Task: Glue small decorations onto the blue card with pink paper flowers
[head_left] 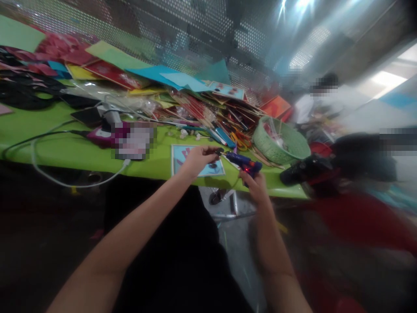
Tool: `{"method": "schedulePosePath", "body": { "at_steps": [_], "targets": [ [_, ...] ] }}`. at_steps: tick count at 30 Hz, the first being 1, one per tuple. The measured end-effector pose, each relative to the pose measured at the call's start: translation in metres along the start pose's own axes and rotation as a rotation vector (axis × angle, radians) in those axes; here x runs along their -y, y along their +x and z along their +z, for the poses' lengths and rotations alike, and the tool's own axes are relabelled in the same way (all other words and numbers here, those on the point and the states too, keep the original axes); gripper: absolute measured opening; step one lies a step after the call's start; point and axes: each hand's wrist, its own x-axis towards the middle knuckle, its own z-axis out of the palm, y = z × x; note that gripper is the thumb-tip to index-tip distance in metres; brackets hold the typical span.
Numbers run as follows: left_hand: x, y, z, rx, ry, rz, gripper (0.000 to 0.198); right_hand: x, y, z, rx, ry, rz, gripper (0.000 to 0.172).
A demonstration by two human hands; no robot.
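My right hand (pixel 256 186) grips a blue glue gun (pixel 243 161) with a small red light, its nozzle aimed left. My left hand (pixel 198 159) is closed in a pinch on a small dark piece (pixel 219 151) held right at the nozzle tip. Both hands hover over a light blue card (pixel 182 161) with red shapes that lies on the green table (pixel 71 150) near its front edge.
Coloured paper sheets (pixel 156 71), sticks, pens and scissors (pixel 224 124) are heaped across the back of the table. A green woven basket (pixel 282 141) stands at the right end. White and black cables (pixel 52 176) trail off the front left. People sit at the right.
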Motion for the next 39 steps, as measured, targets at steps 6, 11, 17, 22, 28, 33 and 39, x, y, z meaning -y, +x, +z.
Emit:
{"method": "schedulePosePath", "body": {
  "at_steps": [6,11,17,22,28,33,39],
  "targets": [
    [-0.0012,0.003,-0.0038,-0.009,0.02,-0.014,0.03,0.0049,0.0013,0.0035,0.013,0.088,0.011,0.043],
    [-0.0025,0.0017,-0.0014,0.016,0.017,-0.031,0.029,0.0028,0.0012,0.0035,0.015,0.027,0.001,0.041],
    [0.0002,0.0019,-0.0006,0.021,0.013,-0.02,0.029,-0.0018,0.0029,0.0023,0.015,0.01,0.007,0.042],
    [0.002,0.0016,-0.0008,0.023,0.013,-0.014,0.027,-0.0029,0.0027,-0.0006,-0.018,-0.029,0.001,0.044],
    [0.0028,0.0017,0.0001,0.024,-0.001,-0.003,0.028,-0.0004,-0.0001,-0.0006,0.01,-0.037,0.014,0.041],
    [0.0032,0.001,0.0006,0.025,-0.009,0.009,0.029,0.0021,0.0015,-0.0004,-0.024,-0.055,0.01,0.042],
    [0.0027,-0.0009,-0.0004,0.021,-0.015,0.008,0.031,0.0032,0.0022,0.0006,-0.043,-0.032,0.012,0.042]
  ]
}}
